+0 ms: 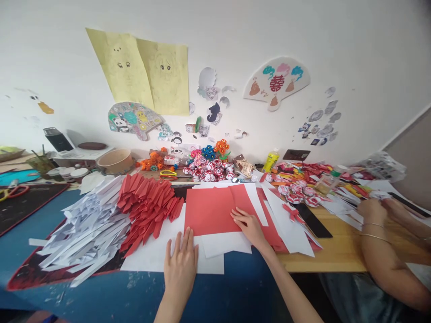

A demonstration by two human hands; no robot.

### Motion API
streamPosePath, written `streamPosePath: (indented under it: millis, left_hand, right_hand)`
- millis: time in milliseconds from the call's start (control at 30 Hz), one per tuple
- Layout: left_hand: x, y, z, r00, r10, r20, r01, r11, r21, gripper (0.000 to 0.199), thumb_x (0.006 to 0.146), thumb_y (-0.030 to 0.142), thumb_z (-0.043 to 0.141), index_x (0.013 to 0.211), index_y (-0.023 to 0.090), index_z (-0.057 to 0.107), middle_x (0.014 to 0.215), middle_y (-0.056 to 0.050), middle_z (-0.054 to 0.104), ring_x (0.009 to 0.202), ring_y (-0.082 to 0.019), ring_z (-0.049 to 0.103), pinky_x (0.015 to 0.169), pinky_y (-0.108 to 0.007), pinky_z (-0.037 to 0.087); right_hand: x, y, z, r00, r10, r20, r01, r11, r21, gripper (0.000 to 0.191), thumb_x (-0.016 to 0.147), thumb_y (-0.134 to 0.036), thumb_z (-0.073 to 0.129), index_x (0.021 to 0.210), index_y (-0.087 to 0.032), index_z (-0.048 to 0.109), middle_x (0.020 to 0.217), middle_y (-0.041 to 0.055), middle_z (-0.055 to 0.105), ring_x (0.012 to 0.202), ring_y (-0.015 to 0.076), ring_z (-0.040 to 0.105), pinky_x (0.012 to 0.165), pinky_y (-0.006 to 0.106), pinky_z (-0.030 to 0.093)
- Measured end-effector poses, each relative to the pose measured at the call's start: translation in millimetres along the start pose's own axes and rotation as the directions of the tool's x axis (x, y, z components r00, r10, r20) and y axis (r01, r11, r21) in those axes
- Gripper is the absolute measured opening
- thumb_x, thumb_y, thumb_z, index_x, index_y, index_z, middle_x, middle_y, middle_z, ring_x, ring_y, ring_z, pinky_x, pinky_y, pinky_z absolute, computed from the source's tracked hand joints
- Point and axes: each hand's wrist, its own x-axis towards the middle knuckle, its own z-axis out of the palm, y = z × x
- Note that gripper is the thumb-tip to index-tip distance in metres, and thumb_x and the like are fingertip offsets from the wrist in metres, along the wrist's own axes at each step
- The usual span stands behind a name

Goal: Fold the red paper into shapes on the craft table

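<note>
A sheet of red paper (208,211) lies flat in front of me over white sheets (225,246). My left hand (182,260) rests palm down at its lower left corner, fingers stretched out and fingertips reaching the red edge. On the right side of the red sheet lies my right hand (248,225), its fingers extended over the paper. Neither hand grips anything. Left of the sheet is a heap of folded red paper strips (148,202), beside a larger pile of white paper strips (90,229).
Another person's arm (377,246) works at the right over the wooden table (303,264). A black phone-like slab (313,220) lies between us. Behind stand red-and-white paper flowers (208,170), yellow-handled scissors (168,174), a yellow bottle (271,160) and a round bowl (116,161).
</note>
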Motion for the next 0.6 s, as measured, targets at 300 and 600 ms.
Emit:
streamPosePath:
  millis: [300,600]
  left_hand:
    - [19,15,-11.8,0.998,-0.067,0.008,0.067,0.998,-0.009,0.043,0.092,0.020,0.038,0.130,0.016,0.060,0.131,-0.012,0.061,0.123,-0.031,0.053,0.109,-0.054,0.029]
    - [164,72,69.8,0.896,0.334,0.293,-0.277,0.935,-0.219,0.046,0.095,0.019,0.037,0.139,0.015,0.048,0.145,-0.014,0.045,0.135,-0.027,0.041,0.107,-0.045,0.037]
  right_hand:
    - [1,2,0,1.000,0.009,0.012,-0.008,0.998,-0.061,0.033,0.095,-0.029,0.047,0.123,-0.035,0.063,0.128,-0.0010,0.063,0.132,0.0237,0.047,0.098,0.045,0.045]
    - [1,0,-3,0.999,0.006,0.033,-0.001,0.990,-0.144,0.033,0.096,-0.027,0.046,0.123,-0.039,0.062,0.130,-0.0025,0.061,0.132,0.0232,0.046,0.095,0.043,0.043]
